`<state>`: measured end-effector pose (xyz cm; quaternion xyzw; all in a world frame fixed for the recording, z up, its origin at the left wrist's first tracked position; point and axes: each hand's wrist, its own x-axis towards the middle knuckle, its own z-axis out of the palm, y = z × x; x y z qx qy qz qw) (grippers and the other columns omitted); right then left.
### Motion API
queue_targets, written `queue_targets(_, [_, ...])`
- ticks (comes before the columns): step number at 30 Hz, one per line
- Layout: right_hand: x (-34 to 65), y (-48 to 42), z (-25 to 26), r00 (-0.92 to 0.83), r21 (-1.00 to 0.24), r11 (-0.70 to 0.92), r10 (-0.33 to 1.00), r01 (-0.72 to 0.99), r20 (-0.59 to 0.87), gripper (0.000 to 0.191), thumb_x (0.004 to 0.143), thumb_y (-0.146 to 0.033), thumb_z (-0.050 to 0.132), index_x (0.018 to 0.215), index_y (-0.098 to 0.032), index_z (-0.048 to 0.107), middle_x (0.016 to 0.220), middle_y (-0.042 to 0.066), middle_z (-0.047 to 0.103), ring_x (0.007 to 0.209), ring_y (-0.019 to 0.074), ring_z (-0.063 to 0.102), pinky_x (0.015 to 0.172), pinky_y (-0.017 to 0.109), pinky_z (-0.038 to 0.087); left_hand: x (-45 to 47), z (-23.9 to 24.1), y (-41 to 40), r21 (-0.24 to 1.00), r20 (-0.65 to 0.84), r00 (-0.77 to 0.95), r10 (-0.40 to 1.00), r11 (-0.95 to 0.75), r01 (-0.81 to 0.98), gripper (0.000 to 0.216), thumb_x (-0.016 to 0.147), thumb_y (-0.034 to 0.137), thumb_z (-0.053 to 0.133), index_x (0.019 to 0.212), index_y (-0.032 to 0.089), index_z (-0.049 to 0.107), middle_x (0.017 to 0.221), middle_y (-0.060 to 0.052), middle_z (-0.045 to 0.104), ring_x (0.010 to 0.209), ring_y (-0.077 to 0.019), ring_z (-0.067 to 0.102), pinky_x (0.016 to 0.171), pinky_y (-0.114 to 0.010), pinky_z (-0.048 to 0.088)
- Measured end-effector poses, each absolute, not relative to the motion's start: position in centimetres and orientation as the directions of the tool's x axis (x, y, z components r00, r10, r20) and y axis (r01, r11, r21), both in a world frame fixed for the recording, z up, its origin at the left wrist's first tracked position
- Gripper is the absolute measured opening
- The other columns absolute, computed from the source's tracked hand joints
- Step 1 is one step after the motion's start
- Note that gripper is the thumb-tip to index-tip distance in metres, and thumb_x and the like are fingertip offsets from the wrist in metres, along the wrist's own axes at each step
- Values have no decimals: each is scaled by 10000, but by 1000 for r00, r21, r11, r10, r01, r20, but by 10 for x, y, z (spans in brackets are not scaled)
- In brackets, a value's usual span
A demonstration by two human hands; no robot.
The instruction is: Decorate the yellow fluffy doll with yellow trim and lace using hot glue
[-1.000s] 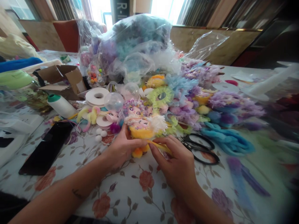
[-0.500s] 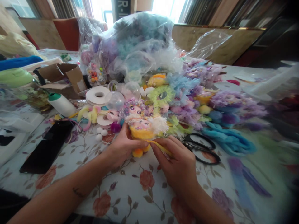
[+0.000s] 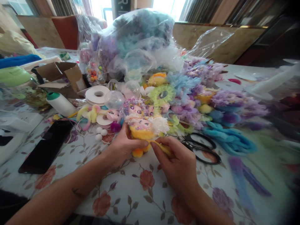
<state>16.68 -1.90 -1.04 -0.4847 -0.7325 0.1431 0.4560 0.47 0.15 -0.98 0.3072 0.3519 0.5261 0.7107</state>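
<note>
Fingers [image 3: 153,147] pinch yellow doll [image 3: 142,132] | scissors [image 3: 201,148] just right | tablecloth [image 3: 131,193] bare below

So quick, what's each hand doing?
Left hand: fingers closed around the yellow fluffy doll.
Right hand: fingers pinching a yellow strand coming off the doll.

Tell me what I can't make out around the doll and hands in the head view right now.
- Doll: lower body hidden behind left hand in the head view.
- Yellow strip: its far end vanishes under right hand.
- Right edge of table: blurred; the purple pieces there cannot be identified.
- Bag: the film's glare obscures its contents.
- Scissors: blade tips hidden behind the right hand.
</note>
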Motion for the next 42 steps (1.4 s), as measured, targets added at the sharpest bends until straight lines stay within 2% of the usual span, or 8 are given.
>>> queue_targets(10, [168, -19, -12, -77, -686, 475, 848, 552, 525, 93, 876, -193, 674, 790, -211, 643, 676, -41, 661, 575, 107, 603, 558, 214, 464, 6, -8, 3, 804, -196, 203, 959, 276, -526, 734, 589, 69, 845, 1200, 211, 463, 1215, -113, 664, 1089, -308, 655, 828, -351, 538])
queue_targets(15, [167, -21, -14, -71, -692, 478, 846, 541, 528, 82, 884, -195, 676, 809, -196, 644, 702, -46, 667, 398, 46, 520, 439, 194, 434, 5, -9, 1, 820, -192, 212, 958, 275, -502, 689, 620, 62, 811, 1185, 214, 447, 1193, -102, 669, 1008, -292, 682, 783, -348, 545])
queue_targets(24, [166, -23, -13, -90, -632, 533, 799, 562, 594, 81, 876, -163, 687, 831, -195, 627, 725, -47, 667, 379, 26, 521, 376, 161, 405, 4, -11, 1, 822, -186, 220, 958, 274, -500, 650, 634, 32, 761, 1182, 223, 468, 1186, -82, 671, 1002, -282, 685, 768, -331, 547])
queue_targets(30, [166, -23, -15, -67, -639, 538, 791, 550, 608, 94, 868, -157, 694, 840, -205, 618, 726, -56, 649, 402, 34, 531, 452, 172, 468, 3, -10, 1, 817, -191, 245, 950, 293, -497, 660, 634, 57, 775, 1185, 224, 452, 1174, -81, 660, 1017, -278, 672, 786, -334, 538])
queue_targets(34, [166, -22, -14, -84, -619, 557, 777, 554, 624, 96, 871, -151, 689, 850, -206, 614, 744, -53, 660, 405, 30, 512, 448, 175, 446, 3, -11, 0, 803, -218, 273, 937, 331, -496, 706, 599, 77, 813, 1175, 213, 428, 1144, -96, 647, 1037, -296, 655, 804, -355, 529])
queue_targets(42, [166, -24, -12, -117, -560, 598, 736, 574, 667, 104, 864, -128, 683, 836, -197, 610, 719, -31, 657, 620, 94, 607, 582, 200, 461, 4, -10, 1, 804, -229, 257, 939, 331, -495, 692, 618, 128, 839, 1179, 208, 441, 1170, -106, 638, 1031, -279, 649, 811, -345, 528])
